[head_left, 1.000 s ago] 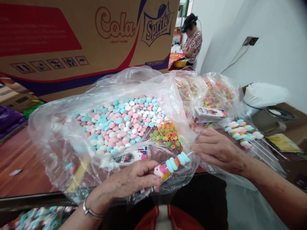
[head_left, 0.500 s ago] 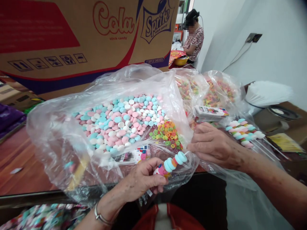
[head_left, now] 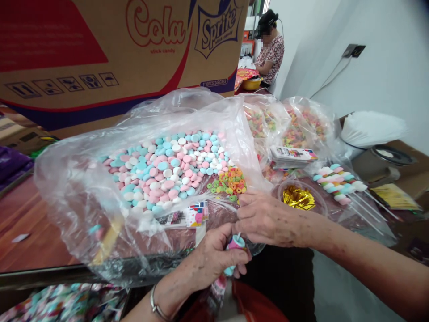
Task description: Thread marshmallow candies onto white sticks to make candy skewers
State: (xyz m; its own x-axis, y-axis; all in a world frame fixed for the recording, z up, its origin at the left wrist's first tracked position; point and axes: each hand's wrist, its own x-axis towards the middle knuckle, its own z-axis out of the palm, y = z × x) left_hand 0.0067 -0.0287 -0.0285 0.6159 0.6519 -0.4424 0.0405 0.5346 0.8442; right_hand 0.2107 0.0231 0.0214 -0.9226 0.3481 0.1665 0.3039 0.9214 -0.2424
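Note:
My left hand (head_left: 223,257) is wrapped around a marshmallow candy skewer (head_left: 236,242) with a blue piece and a colourful wrap at its top; more of it hangs below my fingers. Close above the skewer's tip, my right hand (head_left: 258,219) has its fingers pinched together; what they hold, if anything, is hidden. Behind the hands, a large clear plastic bag (head_left: 77,167) lies spread open with pink, blue and white marshmallow candies (head_left: 164,167) on it. Small coloured ring candies (head_left: 231,182) are heaped beside them. Printed cards (head_left: 187,217) lie just beyond my left hand.
A big cardboard box (head_left: 110,49) stands behind the bag. To the right are a dish of gold ties (head_left: 298,198), a card stack (head_left: 291,155), finished candy skewers (head_left: 338,182) and bags of candy (head_left: 303,123). Another person (head_left: 270,49) works at the back.
My left hand has lowered the skewer and slid further along it. My right hand has moved left to the skewer's tip, uncovering the dish of gold ties.

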